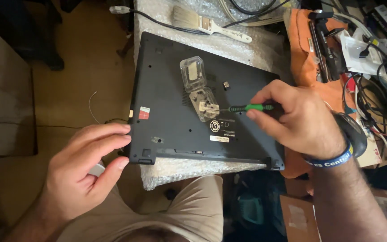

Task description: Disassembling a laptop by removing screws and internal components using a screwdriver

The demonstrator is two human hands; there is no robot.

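Observation:
A black laptop (166, 89) lies upside down on bubble wrap (220, 45). My left hand (86, 170) rests against its near left corner, fingertips touching the edge. My right hand (296, 118) grips a green-handled screwdriver (249, 108), its tip pointing left into an open clear plastic case (200, 87) that sits on the laptop's base. A small dark part (225, 84) lies on the base just right of the case.
A paintbrush (207, 23) lies on the bubble wrap behind the laptop. An orange cloth (303, 49), tools and tangled cables (372, 76) crowd the right side. Cardboard boxes (5, 89) stand at left. My knees are below the table edge.

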